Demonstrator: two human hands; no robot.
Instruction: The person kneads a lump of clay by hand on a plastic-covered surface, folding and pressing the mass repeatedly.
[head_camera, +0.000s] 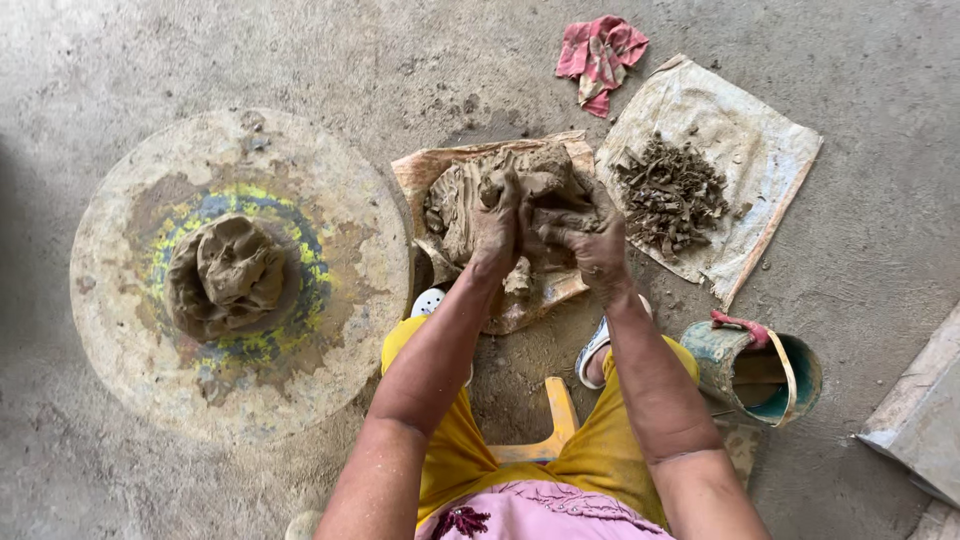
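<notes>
Two mud-coated hands meet on a mass of wet brown clay (520, 215) that lies on a stained board (425, 170) on the concrete floor. The left hand (500, 225) is curled, its fingers closed around a piece of the clay and pressed into the mass. The right hand (590, 240) is cupped with fingers bent, gripping the clay just beside the left; the two hands touch or nearly touch at the fingertips. Clay hides the fingertips, so how tightly they close cannot be told.

Right of the clay, just beside the board, a dirty cloth sheet (745, 140) is spread flat with a heap of dry dark clay scraps (672, 195) on it. Beyond the clay, near the sheet's far corner, a crumpled pink rag (600, 50) lies on the floor. Nearer the person than the sheet, right of the right forearm, a small teal bucket (760, 375) lies tilted on its side. Left of the clay, well apart, a large round wheel disc (340, 330) lies flat, with a separate lump of clay (228, 275) at its centre. Between the person's knees, below the board, a yellow stool (555, 420) shows.
</notes>
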